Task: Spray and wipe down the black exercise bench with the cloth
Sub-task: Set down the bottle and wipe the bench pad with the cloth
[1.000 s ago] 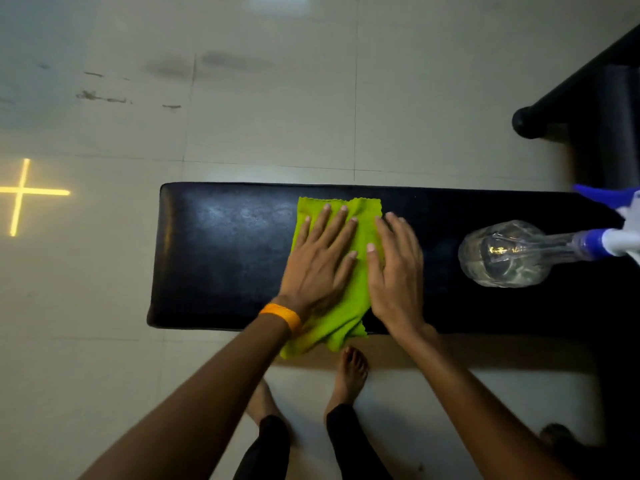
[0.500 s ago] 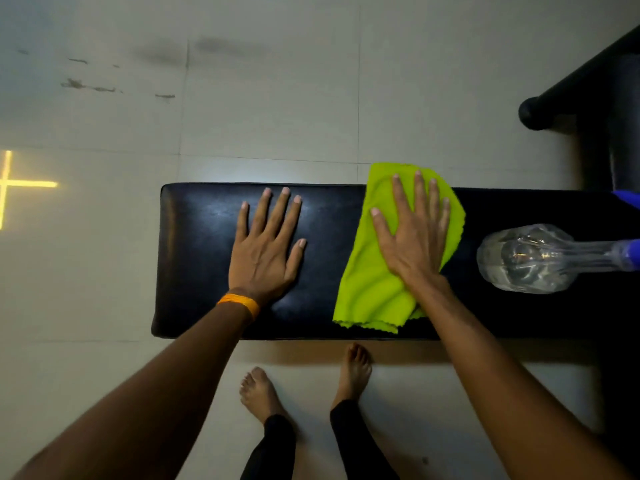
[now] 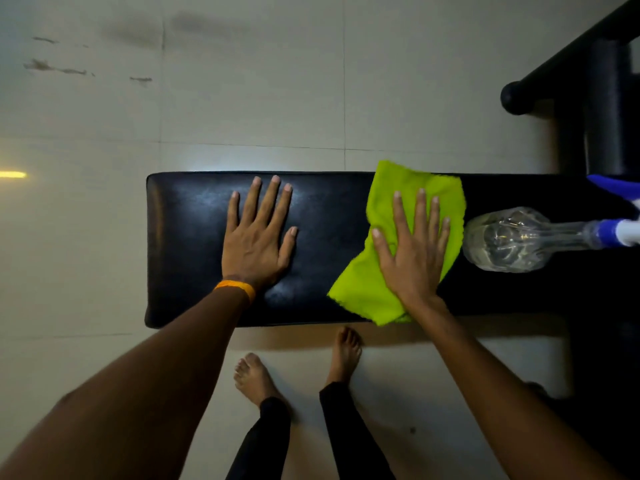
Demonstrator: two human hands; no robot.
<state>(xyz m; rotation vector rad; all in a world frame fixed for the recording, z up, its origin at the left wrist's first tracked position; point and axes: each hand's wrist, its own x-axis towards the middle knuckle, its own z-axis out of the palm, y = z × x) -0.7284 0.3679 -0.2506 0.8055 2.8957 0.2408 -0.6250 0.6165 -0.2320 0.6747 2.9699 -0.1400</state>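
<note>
The black exercise bench (image 3: pixel 187 244) runs left to right across the middle of the view. My left hand (image 3: pixel 258 237) lies flat on its left half, fingers spread, an orange band on the wrist. My right hand (image 3: pixel 414 247) presses flat on a lime-green cloth (image 3: pixel 363 289) on the bench's right half; the cloth reaches from the far edge to just over the near edge. A clear spray bottle (image 3: pixel 509 239) with a blue and white nozzle lies on its side on the bench, just right of the cloth.
Pale floor tiles (image 3: pixel 242 98) surround the bench. My bare feet (image 3: pixel 298 372) stand at the near edge. A black equipment frame (image 3: pixel 595 81) with a rounded bar end rises at the upper right. A yellow light mark (image 3: pixel 12 174) lies at the far left.
My right hand has dragged the cloth from the bench's middle to the right, up to the bottle. My left hand came off the cloth and now rests flat on the left half.
</note>
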